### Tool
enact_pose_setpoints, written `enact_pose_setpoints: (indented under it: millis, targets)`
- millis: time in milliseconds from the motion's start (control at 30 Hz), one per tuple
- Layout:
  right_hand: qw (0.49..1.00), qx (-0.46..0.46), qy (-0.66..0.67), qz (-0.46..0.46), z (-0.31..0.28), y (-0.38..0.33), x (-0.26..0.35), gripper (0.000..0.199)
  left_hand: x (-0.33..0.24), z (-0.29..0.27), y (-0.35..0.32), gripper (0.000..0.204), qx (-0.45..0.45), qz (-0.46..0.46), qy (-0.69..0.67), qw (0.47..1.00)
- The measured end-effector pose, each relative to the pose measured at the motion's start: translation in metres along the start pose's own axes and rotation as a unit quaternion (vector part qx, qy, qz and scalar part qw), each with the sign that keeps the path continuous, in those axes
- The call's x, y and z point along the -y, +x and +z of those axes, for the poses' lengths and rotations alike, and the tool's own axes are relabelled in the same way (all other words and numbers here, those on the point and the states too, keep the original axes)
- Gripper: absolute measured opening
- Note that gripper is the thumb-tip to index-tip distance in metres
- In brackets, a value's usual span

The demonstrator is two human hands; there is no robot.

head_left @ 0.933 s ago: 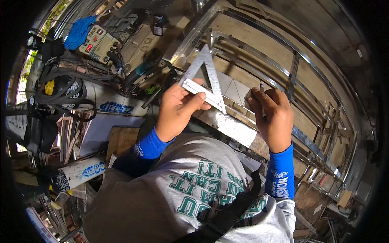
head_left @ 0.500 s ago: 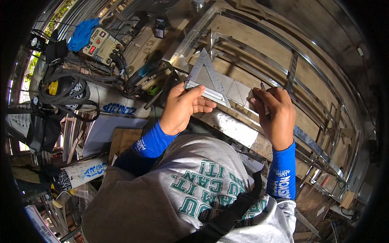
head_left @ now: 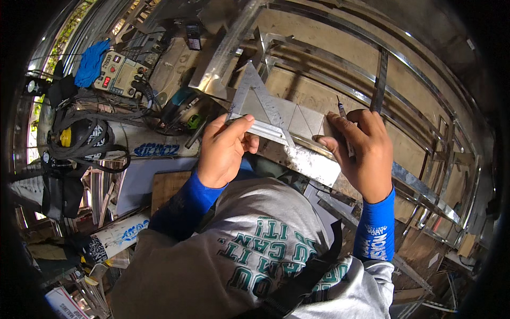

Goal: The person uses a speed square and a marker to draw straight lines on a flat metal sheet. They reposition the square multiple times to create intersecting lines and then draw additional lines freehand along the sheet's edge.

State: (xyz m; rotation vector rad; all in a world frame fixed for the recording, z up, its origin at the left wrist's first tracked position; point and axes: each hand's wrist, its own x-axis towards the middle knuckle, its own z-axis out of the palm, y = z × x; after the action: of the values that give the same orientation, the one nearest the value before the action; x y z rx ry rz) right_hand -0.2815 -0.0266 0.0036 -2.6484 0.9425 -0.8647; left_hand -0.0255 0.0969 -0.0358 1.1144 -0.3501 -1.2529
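Note:
My left hand (head_left: 223,151) grips a silver triangular speed square (head_left: 267,129) by its flanged edge, thumb on top and fingers curled beneath. The square lies over a flat metal piece (head_left: 311,120) with thin slanted lines drawn on it. At that piece's right end is my right hand (head_left: 367,151), closed round a slim pen (head_left: 341,109) whose thin tip points up and away. The right thumb and fingers are close to the metal's edge; whether they press on it I cannot tell.
A shiny metal tube frame (head_left: 378,80) spans the far right over a board. At the left stand a control box (head_left: 118,74) with a blue cloth (head_left: 91,63), coiled black cables (head_left: 79,141) and a white cylinder (head_left: 121,234). A phone (head_left: 193,37) lies at the back.
The view has shifted slightly. My left hand has drawn in its fingers on the square. The pen in my right hand stands a little away from the drawn lines.

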Motion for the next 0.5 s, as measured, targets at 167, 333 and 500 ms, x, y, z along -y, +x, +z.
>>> enact_pose_setpoints:
  millis: [167, 333, 500]
  targets:
    - [1.0, 0.015, 0.009, 0.015, 0.0, 0.0, 0.001, 0.041, -0.006, 0.001, -0.001, 0.007, -0.034, -0.004, 0.024, 0.999]
    - [1.0, 0.005, 0.013, 0.013, -0.001, 0.002, 0.001, 0.042, -0.006, -0.001, 0.002, 0.012, -0.033, 0.004, 0.055, 0.998]
    - [1.0, 0.013, 0.011, 0.01, -0.001, 0.004, -0.001, 0.043, 0.001, 0.005, 0.0, 0.006, -0.039, 0.028, 0.002, 0.999]
